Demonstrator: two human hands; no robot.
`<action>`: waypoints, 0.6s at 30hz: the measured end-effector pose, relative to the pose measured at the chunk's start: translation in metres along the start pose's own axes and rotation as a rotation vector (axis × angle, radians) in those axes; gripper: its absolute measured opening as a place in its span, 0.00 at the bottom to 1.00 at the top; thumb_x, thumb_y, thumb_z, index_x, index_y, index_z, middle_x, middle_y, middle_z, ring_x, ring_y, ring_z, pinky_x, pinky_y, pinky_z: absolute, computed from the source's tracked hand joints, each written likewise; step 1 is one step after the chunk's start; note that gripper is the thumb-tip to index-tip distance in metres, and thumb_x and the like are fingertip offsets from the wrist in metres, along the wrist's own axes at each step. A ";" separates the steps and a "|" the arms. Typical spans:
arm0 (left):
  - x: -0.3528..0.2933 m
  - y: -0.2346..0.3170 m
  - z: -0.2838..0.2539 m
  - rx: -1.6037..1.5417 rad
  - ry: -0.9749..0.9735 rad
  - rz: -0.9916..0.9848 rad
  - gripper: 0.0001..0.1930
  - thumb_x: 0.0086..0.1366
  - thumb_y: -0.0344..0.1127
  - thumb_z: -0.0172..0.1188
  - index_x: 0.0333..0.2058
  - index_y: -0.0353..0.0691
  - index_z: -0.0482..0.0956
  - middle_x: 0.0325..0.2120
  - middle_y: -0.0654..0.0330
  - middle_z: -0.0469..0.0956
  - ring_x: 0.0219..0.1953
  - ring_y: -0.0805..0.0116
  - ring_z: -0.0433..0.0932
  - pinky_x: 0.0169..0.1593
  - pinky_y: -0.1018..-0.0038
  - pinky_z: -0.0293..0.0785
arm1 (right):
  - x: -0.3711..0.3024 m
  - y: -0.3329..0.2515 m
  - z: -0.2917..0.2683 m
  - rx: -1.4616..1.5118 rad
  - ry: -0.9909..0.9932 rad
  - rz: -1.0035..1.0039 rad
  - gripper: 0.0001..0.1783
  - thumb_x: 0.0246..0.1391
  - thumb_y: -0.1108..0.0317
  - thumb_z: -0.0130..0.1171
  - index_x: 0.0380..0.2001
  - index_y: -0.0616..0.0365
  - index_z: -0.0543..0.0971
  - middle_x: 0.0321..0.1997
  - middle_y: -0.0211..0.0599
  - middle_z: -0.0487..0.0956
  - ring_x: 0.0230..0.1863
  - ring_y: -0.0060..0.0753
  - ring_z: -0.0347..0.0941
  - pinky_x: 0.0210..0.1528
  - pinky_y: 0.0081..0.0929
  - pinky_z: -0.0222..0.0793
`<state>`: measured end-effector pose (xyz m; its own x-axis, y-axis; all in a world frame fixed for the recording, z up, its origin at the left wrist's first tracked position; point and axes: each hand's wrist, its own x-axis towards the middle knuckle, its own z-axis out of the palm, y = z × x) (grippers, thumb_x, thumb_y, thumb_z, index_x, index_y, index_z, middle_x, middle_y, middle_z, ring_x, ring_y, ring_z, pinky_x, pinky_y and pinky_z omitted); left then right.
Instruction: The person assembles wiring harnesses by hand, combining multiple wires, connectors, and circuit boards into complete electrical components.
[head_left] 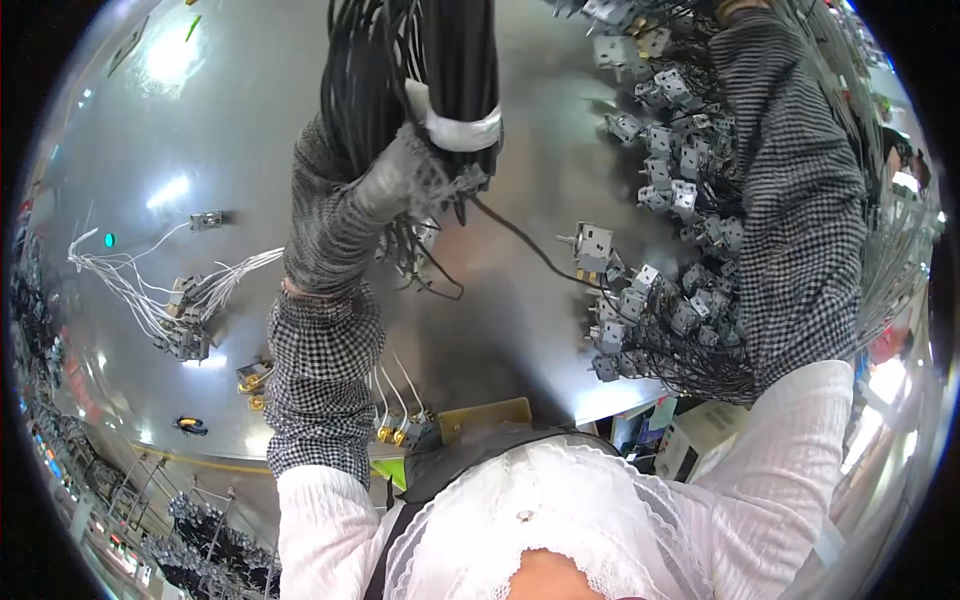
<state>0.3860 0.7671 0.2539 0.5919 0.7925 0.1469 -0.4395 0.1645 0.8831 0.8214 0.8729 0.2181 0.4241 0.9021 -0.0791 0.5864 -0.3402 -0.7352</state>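
White lace-trimmed blouse (pixel 480 500); grey-gloved left hand (pixel 425 178) clamps white-banded black cable bundle (pixel 460 70), apparently gathering, next likely needing steady hold; right hand (pixel 745 4), fingers indeterminable.

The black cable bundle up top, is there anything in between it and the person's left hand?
Just the grey glove that the left hand wears. It is against the black cable bundle, just below the white band; nothing else visible stands between them.

Brightly lit, white glare on metal tabletop (pixel 230 110), soft central shadow, fisheye-bent dark rim
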 end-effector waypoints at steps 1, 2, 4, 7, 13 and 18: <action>0.005 0.001 0.000 0.017 -0.007 0.006 0.25 0.68 0.43 0.65 0.57 0.31 0.76 0.44 0.53 0.84 0.46 0.63 0.84 0.50 0.68 0.82 | 0.005 0.000 0.002 0.075 0.016 0.020 0.21 0.58 0.50 0.62 0.46 0.52 0.79 0.35 0.33 0.74 0.33 0.33 0.71 0.36 0.37 0.70; 0.009 0.003 0.000 0.035 -0.011 0.010 0.25 0.69 0.43 0.64 0.57 0.31 0.75 0.44 0.53 0.83 0.46 0.63 0.84 0.50 0.68 0.82 | 0.010 0.001 0.005 0.153 0.030 0.042 0.19 0.58 0.51 0.63 0.46 0.52 0.79 0.34 0.32 0.74 0.32 0.32 0.71 0.35 0.37 0.70; 0.020 0.003 0.002 0.074 -0.024 0.022 0.25 0.71 0.44 0.61 0.58 0.32 0.75 0.44 0.54 0.83 0.46 0.64 0.83 0.50 0.69 0.81 | 0.016 0.002 0.009 0.323 0.047 0.091 0.16 0.60 0.54 0.64 0.45 0.51 0.79 0.32 0.30 0.74 0.30 0.31 0.71 0.33 0.36 0.70; 0.049 0.004 0.009 0.137 -0.104 0.158 0.24 0.74 0.45 0.58 0.59 0.32 0.74 0.45 0.56 0.82 0.47 0.65 0.82 0.50 0.70 0.79 | 0.014 0.003 0.005 0.506 -0.013 0.134 0.12 0.61 0.58 0.65 0.43 0.50 0.79 0.29 0.27 0.74 0.26 0.28 0.71 0.30 0.34 0.70; 0.178 -0.021 0.069 0.192 0.034 0.264 0.17 0.76 0.47 0.59 0.48 0.38 0.85 0.33 0.68 0.84 0.33 0.81 0.78 0.35 0.80 0.71 | -0.043 -0.012 -0.056 -0.775 -0.315 -1.012 0.31 0.61 0.50 0.67 0.64 0.48 0.73 0.38 0.38 0.81 0.37 0.43 0.78 0.43 0.46 0.76; 0.195 -0.059 0.098 0.488 0.177 0.262 0.21 0.72 0.48 0.63 0.53 0.37 0.80 0.40 0.62 0.82 0.41 0.72 0.77 0.42 0.74 0.71 | -0.161 -0.060 -0.105 -0.257 -0.046 -0.434 0.26 0.64 0.57 0.63 0.62 0.53 0.75 0.41 0.40 0.83 0.41 0.40 0.80 0.47 0.42 0.77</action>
<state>0.5940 0.8545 0.2744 0.3648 0.8635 0.3482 -0.1685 -0.3066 0.9368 0.7902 0.7201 0.3460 0.0760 0.9836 0.1634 0.8555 0.0199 -0.5174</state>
